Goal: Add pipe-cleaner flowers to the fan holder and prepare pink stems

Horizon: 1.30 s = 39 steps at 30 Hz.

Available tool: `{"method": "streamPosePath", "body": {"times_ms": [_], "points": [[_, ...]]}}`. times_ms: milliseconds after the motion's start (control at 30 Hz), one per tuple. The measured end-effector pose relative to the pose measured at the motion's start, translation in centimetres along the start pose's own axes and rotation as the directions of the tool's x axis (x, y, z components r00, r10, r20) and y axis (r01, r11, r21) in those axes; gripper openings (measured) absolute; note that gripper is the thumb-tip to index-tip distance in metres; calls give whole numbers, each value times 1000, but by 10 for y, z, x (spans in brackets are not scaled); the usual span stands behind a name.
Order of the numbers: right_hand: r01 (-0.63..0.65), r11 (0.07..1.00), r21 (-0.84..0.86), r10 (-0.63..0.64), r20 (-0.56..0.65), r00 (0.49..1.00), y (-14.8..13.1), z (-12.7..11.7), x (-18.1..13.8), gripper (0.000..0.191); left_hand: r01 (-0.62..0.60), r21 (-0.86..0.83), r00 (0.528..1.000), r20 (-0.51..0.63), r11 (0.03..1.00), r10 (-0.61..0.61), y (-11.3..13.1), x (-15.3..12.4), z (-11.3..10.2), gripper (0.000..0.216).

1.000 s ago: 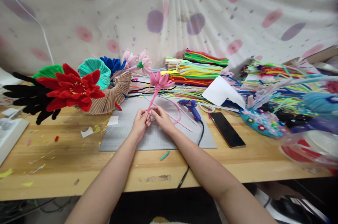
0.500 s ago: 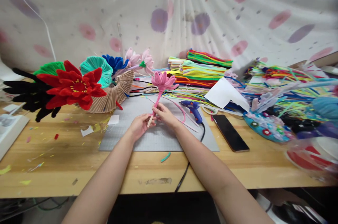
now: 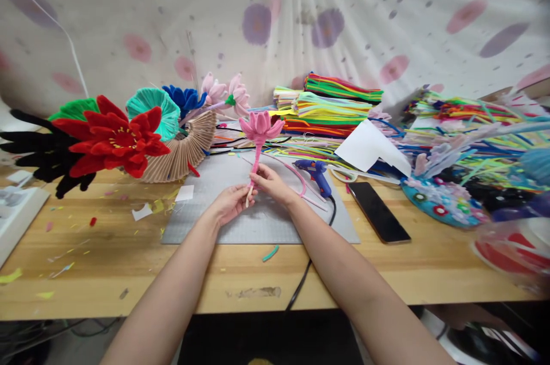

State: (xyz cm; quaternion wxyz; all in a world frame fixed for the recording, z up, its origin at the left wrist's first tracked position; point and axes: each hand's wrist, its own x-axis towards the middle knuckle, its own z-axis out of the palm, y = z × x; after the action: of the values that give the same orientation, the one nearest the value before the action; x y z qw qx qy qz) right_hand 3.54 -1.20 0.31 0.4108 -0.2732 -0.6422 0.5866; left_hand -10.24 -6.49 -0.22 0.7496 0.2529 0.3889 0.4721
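Observation:
A pink pipe-cleaner flower (image 3: 259,125) stands upright on a thin stick above the grey cutting mat (image 3: 215,222). My left hand (image 3: 230,203) is closed on the bare lower end of the stick. My right hand (image 3: 270,182) pinches the pink-wrapped stem just above it. A loose pink pipe cleaner (image 3: 301,180) curves away to the right of my right hand across the mat.
A blue glue gun (image 3: 317,173) with a black cord and a black phone (image 3: 377,212) lie right of the mat. Finished red, black, teal and blue flowers (image 3: 112,137) lie at the left. Stacks of coloured pipe cleaners (image 3: 330,107) fill the back and right.
The flower has tipped from a left-leaning slant to nearly upright. My left hand has slid down to the stick's bare end; my right hand stays on the stem.

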Motion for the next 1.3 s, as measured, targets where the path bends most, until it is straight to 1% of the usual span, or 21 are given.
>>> {"method": "streamPosePath", "body": {"times_ms": [167,267,367,533,633,767,867,1100,1200,1300], "points": [[-1,1000,8,1,15,1000,-1,1,4,35,-32,-23,999,13,999,32,1,0,1,7],[4,1000,-9,-4,15,1000,-3,0,5,37,-45,-28,999,20,999,46,1,0,0,8],[-5,1000,-5,5,14,1000,-5,-2,5,39,-45,-34,999,4,998,45,1,1,1,8],[-60,998,32,59,36,998,-5,-5,3,37,-44,-17,999,-33,999,44,1,1,3,11],[-60,997,40,58,41,997,-3,-5,4,38,-23,-24,998,-64,999,21,3,0,4,14],[-54,997,62,52,33,998,-4,-6,5,39,10,-82,1000,-5,997,-10,5,-2,7,17],[-47,996,71,45,31,999,-8,-5,3,37,10,-120,1000,20,993,-8,4,-2,8,16],[-35,997,71,34,22,999,-9,-3,3,34,-62,-120,998,10,991,64,1,1,9,13],[-52,995,85,53,-4,999,-9,-4,3,33,-84,-139,995,42,987,91,1,0,11,12],[-94,991,97,96,-8,995,-9,-7,2,34,-59,-150,995,71,987,70,1,0,11,9]]}}
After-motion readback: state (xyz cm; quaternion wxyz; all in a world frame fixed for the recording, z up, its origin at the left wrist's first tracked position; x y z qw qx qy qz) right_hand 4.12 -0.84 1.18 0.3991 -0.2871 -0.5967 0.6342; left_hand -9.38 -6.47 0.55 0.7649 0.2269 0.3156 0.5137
